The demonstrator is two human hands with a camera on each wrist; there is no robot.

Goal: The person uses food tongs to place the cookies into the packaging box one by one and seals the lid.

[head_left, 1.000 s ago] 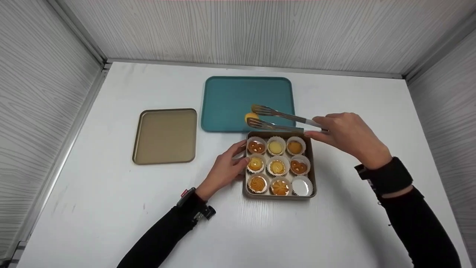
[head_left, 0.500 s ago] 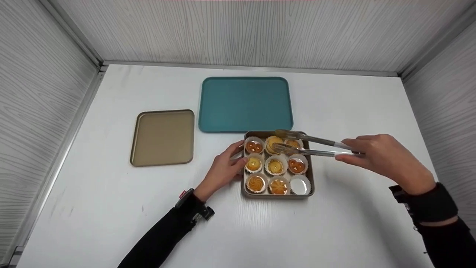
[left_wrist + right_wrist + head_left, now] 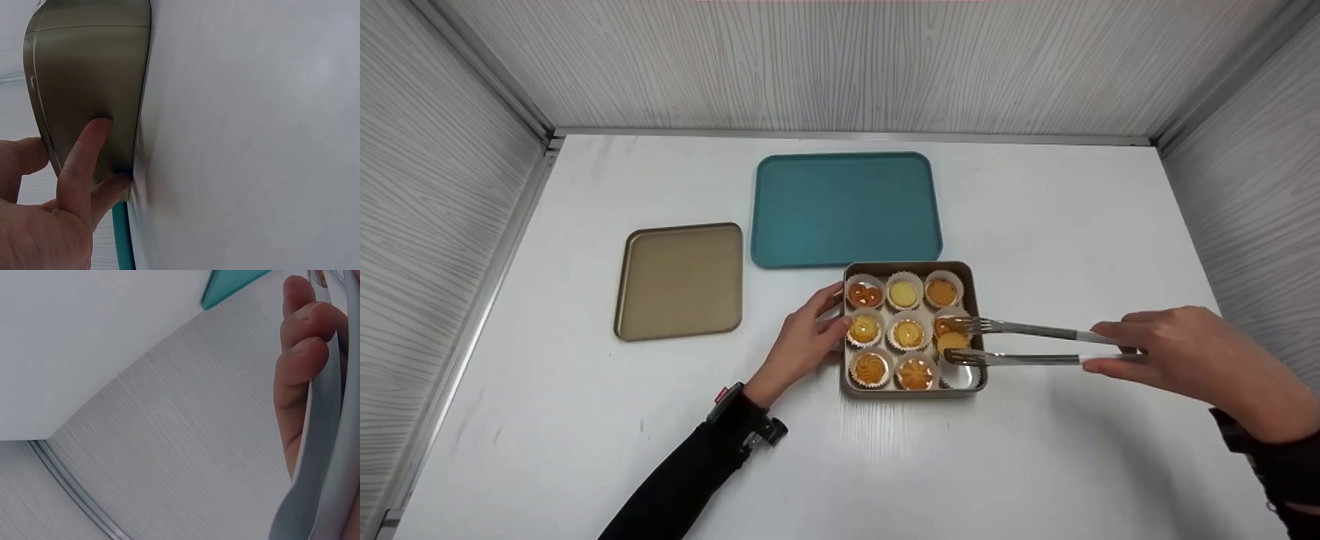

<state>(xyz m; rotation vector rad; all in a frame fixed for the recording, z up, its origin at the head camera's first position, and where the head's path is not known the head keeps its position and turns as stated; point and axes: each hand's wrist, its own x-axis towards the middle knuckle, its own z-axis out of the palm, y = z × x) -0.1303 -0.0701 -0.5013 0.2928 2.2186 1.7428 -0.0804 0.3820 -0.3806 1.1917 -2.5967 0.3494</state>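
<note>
My left hand holds the left side of a deep square tin, thumb at the rim. In the left wrist view its fingers press the outer wall. Paper cups with cookies fill the tin in rows. My right hand grips metal tongs by their handles, right of the tin. A round yellow cookie lies between the tong tips, over the right column. Below it, the front right paper cup is partly covered by the tongs. In the right wrist view curled fingers wrap the tongs.
A teal tray lies behind the tin, close to its back edge. On the left is a shallow gold-brown square tray. Grey wood-grain panels wall the white table at the back and sides.
The right hand has brought the tongs and cookie from over the teal tray's front edge, forward across the tin, to its front right cup. The left hand stays at the tin.
</note>
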